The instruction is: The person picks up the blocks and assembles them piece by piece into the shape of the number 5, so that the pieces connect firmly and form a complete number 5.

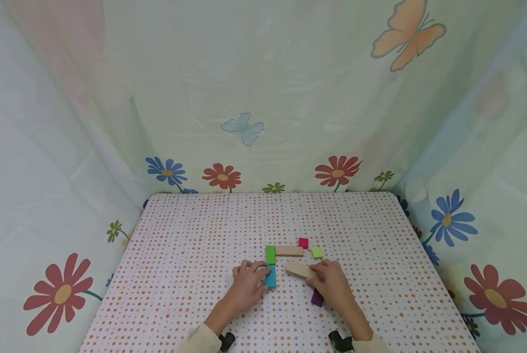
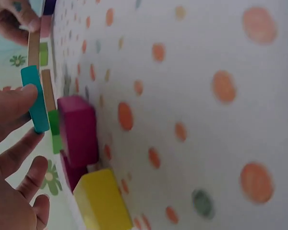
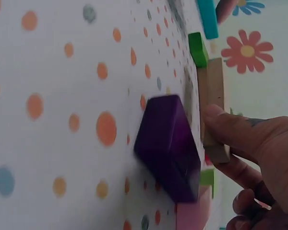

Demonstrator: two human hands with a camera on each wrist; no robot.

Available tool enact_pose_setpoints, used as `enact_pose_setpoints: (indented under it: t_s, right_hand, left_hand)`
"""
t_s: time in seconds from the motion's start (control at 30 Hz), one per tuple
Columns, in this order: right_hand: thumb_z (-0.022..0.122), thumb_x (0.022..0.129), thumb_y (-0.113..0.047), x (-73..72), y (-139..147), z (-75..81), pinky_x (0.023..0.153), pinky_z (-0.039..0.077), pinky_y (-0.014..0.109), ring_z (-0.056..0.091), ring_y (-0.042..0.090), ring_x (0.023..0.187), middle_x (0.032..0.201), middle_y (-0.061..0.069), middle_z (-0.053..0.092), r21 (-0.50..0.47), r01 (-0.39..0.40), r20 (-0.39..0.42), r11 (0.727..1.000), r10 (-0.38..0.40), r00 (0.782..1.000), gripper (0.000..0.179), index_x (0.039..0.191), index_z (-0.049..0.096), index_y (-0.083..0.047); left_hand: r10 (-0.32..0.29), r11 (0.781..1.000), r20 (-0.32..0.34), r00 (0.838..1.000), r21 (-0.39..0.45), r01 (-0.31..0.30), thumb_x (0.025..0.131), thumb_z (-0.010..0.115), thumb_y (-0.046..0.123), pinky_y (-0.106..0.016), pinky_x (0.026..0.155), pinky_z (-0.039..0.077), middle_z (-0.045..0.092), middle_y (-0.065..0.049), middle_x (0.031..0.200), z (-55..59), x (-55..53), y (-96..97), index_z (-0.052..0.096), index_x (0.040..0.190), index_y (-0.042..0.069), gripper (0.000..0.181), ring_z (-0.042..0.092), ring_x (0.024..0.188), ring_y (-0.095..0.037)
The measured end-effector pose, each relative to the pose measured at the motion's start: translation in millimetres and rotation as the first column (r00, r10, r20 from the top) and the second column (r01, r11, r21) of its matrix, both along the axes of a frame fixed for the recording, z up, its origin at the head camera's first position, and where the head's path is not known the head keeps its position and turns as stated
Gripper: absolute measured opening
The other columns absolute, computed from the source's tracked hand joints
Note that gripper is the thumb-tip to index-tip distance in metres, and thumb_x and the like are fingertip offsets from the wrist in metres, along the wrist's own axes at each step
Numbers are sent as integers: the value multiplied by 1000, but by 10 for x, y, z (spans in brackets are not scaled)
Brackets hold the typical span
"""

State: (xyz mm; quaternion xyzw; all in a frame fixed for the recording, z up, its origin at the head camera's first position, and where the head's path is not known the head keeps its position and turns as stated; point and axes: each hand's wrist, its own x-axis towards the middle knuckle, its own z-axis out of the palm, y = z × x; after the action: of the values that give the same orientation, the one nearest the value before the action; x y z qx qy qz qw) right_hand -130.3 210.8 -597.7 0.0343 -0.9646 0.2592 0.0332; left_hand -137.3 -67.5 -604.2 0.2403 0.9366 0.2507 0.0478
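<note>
My left hand [image 1: 247, 285] pinches a teal block [image 2: 36, 98] between thumb and fingertips. In the head view this block lines up with the near end of a green block [image 1: 270, 254]. The right hand [image 1: 331, 285] grips one end of a plain wooden plank [image 1: 297, 269], thumb on one side and fingers on the other; its free end points left toward the teal block. Beyond it, a second wooden plank [image 1: 289, 251] lies on the table with its left end at the green block. A purple block [image 3: 168, 143] sits just below the right hand.
A red block [image 1: 303, 243] and a light green block [image 1: 317, 253] lie behind the right hand. Magenta blocks [image 2: 79, 132] and a yellow block [image 2: 103, 199] stand near the left wrist. A pink block [image 3: 194, 211] is beside the purple one. The dotted tabletop [image 1: 192, 230] meets a flowered curtain.
</note>
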Motion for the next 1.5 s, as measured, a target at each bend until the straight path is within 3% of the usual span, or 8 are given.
enact_pose_setpoints:
  t_s: [0.33,0.43,0.57,0.67,0.93,1.13,1.3,1.5]
  right_hand:
    - [93,79,-18,-51,-224,1,81,54,37,62,19,96,102,3,73,82,-92,12,992,91,996,32,108,83,-9]
    - [93,79,-15,-71,-248,-7,83,57,39,65,21,97,104,5,75,100,-104,8,989,104,995,31,108,82,-8]
    - [92,80,-13,-88,-259,-4,86,58,41,66,23,99,105,6,77,97,-104,5,990,104,995,29,107,82,-8]
    - [92,80,-13,-89,-260,4,86,58,42,67,24,99,104,7,76,112,-105,-1,988,105,994,29,107,83,-8]
    - [93,79,-14,-62,-266,19,82,56,39,64,20,96,101,3,71,149,-99,16,984,98,995,30,108,83,-11]
    - [91,81,-11,-88,-287,9,86,57,40,65,20,100,105,3,71,145,-99,50,984,92,994,31,111,82,-11]
    - [91,80,-7,-106,-289,-9,90,58,42,66,23,103,106,3,72,139,-101,20,985,99,995,30,109,82,-11]
    - [90,81,-5,-120,-288,-8,91,59,44,68,25,105,107,4,74,117,-119,-6,986,121,993,28,107,83,-11]
  left_hand:
    - [-12,995,-29,999,-97,9,99,74,20,-40,93,31,56,-1,158,-92,63,89,66,145,18,47,43,125,-23]
    - [-8,989,-93,996,-147,-6,100,74,23,-34,86,28,55,-3,157,-117,62,110,67,144,18,46,41,116,-21]
    - [3,979,-204,979,-199,-45,98,75,27,-32,80,23,56,-4,153,-129,65,135,71,140,19,43,40,110,-21]
    - [13,975,-243,970,-214,-66,97,77,31,-31,80,23,57,-3,148,-122,59,139,73,138,20,42,41,110,-21]
    - [13,972,-239,971,-223,-68,98,77,30,-31,79,22,59,-2,142,-114,35,131,73,137,22,41,40,106,-20]
    - [3,969,-248,969,-238,-64,99,76,29,-30,79,25,61,-1,141,-106,14,146,72,138,23,40,42,105,-19]
    - [1,961,-252,968,-267,-70,99,75,33,-30,79,27,61,-1,141,-101,18,160,71,138,24,40,42,104,-18]
    - [1,950,-296,955,-297,-93,98,76,37,-32,81,30,59,-2,144,-121,16,163,72,137,26,41,44,110,-21]
